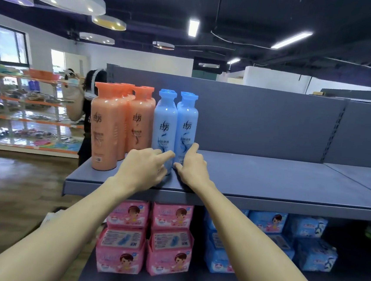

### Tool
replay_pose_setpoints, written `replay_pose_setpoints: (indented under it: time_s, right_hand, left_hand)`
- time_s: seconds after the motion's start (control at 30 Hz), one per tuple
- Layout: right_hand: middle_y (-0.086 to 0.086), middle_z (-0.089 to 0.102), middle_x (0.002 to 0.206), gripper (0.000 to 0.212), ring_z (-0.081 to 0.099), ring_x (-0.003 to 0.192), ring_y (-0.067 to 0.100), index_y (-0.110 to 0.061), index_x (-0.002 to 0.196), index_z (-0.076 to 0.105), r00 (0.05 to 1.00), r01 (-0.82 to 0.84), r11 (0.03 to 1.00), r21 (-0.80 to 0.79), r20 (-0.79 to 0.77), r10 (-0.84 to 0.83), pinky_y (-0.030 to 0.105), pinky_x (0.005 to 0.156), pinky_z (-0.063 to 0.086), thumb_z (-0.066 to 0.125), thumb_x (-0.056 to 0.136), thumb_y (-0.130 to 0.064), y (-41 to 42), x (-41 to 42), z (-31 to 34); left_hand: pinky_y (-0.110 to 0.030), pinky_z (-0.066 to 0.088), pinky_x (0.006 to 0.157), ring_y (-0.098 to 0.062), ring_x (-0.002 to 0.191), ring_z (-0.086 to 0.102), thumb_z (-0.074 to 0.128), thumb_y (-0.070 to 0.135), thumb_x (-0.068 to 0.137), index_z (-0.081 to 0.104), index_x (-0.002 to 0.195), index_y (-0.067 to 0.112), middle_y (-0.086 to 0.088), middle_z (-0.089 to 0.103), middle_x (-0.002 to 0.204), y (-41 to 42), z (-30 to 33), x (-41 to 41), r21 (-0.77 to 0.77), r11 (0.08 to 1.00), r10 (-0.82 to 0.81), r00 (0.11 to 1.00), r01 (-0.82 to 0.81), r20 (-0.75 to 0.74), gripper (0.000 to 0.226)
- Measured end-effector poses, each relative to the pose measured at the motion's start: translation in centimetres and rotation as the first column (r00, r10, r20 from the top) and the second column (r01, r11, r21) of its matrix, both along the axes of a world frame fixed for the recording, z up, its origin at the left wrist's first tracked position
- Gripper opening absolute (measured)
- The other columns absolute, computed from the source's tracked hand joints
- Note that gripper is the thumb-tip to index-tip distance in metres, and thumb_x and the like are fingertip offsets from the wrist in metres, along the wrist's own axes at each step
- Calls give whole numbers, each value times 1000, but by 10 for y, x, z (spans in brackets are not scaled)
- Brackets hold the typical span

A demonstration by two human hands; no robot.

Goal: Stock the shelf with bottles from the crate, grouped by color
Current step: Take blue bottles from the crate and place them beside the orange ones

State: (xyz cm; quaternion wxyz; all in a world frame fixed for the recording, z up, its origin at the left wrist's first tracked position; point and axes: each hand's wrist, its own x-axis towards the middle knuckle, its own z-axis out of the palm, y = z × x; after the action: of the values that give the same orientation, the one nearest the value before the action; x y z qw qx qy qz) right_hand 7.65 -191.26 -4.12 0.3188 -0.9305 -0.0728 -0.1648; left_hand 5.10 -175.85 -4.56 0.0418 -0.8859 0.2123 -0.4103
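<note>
Both hands at the shelf (265,200) edge; left hand (142,168) and right hand (194,166), fingers loosely extended, touch the blue bottles (174,125) beside the orange bottles (118,122); likely heavy, slick plastic; hold mid-body.

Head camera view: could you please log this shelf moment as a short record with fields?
shelf: grey metal top shelf, its right part bare
orange group: tall orange plastic bottles, upright at the left end
blue group: tall light-blue plastic bottles, upright right beside the orange ones
left hand: left hand, fingers on the base of the front-left blue bottle
right hand: right hand, fingers against the front-right blue bottle's base
below: pink packs left, blue packs right
crate: not in view
</note>
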Motion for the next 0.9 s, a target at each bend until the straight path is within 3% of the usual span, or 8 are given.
replay_pose_setpoints:
  time_s: [0.27, 0.5, 0.73, 0.9]
  right_hand:
    - [23, 56, 119, 46, 56, 106, 45, -3, 117, 31, 1000, 15, 1000, -4, 5, -15, 42, 76, 45, 66, 92, -21, 3, 9, 0]
    - [22, 57, 117, 46, 57, 105, 45, -4, 116, 31, 999, 32, 999, -18, 8, -32, 42, 75, 45, 66, 92, -21, 5, 17, 0]
    - [21, 57, 117, 45, 57, 104, 43, -5, 116, 31, 999, 41, 999, -16, -3, -41, 41, 74, 45, 66, 92, -20, 6, 21, 0]
    - [22, 55, 121, 45, 56, 107, 43, -3, 118, 32, 998, 37, 999, -5, -58, -37, 42, 79, 46, 64, 93, -23, 5, 13, 0]
  left_hand:
    - [-24, 34, 41, -20, 56, 54, 30, 29, 77, 60, 102, 26, 4, 52, 63, 1, -2, 2, -9, 1000, -16, 1000, 16, 11, 39]
    - [-24, 31, 41, -21, 55, 52, 48, 21, 74, 59, 102, 24, 4, 51, 63, 3, -3, 5, 0, 999, -33, 999, 33, 5, 30]
    - [-23, 28, 40, -20, 54, 49, 37, 24, 75, 58, 105, 23, 5, 48, 64, 3, -3, 2, -5, 999, -49, 999, 49, -4, 37]
    - [-27, 36, 46, -22, 68, 54, 49, 22, 80, 52, 118, 25, 3, 52, 77, -1, -3, -8, -14, 1000, -15, 997, 14, -76, 38]
